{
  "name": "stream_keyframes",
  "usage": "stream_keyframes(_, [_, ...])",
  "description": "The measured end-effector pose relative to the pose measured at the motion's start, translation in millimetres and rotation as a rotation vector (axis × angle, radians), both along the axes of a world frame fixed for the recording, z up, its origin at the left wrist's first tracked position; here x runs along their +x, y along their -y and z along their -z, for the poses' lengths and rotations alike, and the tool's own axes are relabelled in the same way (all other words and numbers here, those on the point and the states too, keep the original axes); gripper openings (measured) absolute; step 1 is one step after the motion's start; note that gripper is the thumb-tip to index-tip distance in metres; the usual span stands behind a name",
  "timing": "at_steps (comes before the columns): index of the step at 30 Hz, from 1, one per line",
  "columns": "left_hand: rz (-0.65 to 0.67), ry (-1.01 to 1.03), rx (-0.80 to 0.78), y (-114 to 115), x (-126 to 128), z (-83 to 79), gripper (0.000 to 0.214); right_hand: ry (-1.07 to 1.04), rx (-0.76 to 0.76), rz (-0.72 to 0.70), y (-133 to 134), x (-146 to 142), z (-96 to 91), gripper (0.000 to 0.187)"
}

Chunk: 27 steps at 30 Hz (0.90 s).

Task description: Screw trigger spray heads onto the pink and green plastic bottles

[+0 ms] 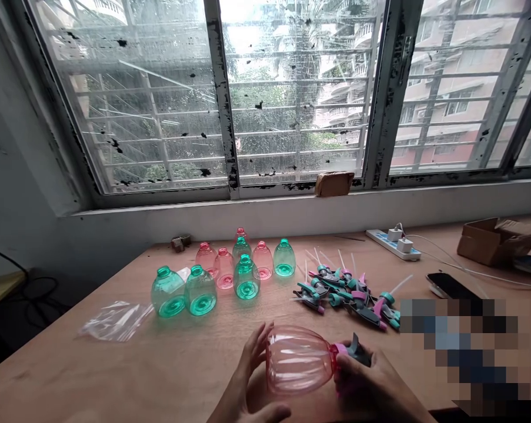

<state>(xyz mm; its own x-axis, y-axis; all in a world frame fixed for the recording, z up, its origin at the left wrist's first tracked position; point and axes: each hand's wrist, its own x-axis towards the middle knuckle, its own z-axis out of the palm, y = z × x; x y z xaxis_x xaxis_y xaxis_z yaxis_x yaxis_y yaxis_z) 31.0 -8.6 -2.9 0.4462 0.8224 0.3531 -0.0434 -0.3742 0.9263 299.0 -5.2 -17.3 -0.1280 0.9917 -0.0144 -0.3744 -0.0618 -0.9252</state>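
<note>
A pink transparent bottle [295,358] lies sideways between my hands above the wooden table [159,364]. My left hand [247,376] cups its base with the fingers curled against it. My right hand [371,385] is closed round the pink and teal spray head [351,349] at the bottle's neck. Farther back stand several green bottles [201,291] and pink bottles [224,267] without heads. A heap of loose spray heads [349,291] with white tubes lies to their right.
A clear plastic bag [115,320] lies at the left. A white power strip [393,244], a dark phone [450,286] and a cardboard box [490,241] sit at the right. A pixelated patch covers the lower right. The barred window [291,88] is behind.
</note>
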Motion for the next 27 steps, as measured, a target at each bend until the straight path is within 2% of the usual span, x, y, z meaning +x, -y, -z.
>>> stream_keyframes(2, [0.013,0.003,-0.065,2.1,-3.4,-5.4,0.091,0.012,0.006,-0.021,0.4,-0.4,-1.2,0.035])
stream_keyframes(4, [0.015,-0.062,-0.072,3.1,-5.9,-9.0,0.086,0.027,0.01,-0.036,0.5,-0.5,-2.8,0.036])
stream_keyframes(9, [-0.1,-0.144,0.132,1.4,-0.1,-5.3,0.06,0.127,0.015,-0.057,-1.3,1.2,-5.1,0.041])
stream_keyframes(11, [-0.104,-0.113,0.136,0.1,3.4,-2.0,0.06,0.165,0.024,-0.059,-1.5,1.9,-5.1,0.042])
stream_keyframes(15, [0.012,0.013,-0.011,-2.1,2.8,-0.5,0.091,0.221,0.061,-0.063,0.2,2.7,-6.2,0.041])
stream_keyframes(19, [0.0,-0.031,-0.156,-1.9,-2.9,-5.7,0.081,0.276,0.086,-0.054,1.7,2.8,-8.5,0.041])
stream_keyframes(22, [0.022,-0.023,-0.252,-1.2,-3.9,-10.2,0.084,0.274,0.082,-0.051,1.2,2.4,-7.3,0.042])
stream_keyframes(27, [0.095,0.105,-0.27,-3.9,-2.0,-3.6,0.086,0.25,0.082,-0.067,-1.5,2.5,0.0,0.045])
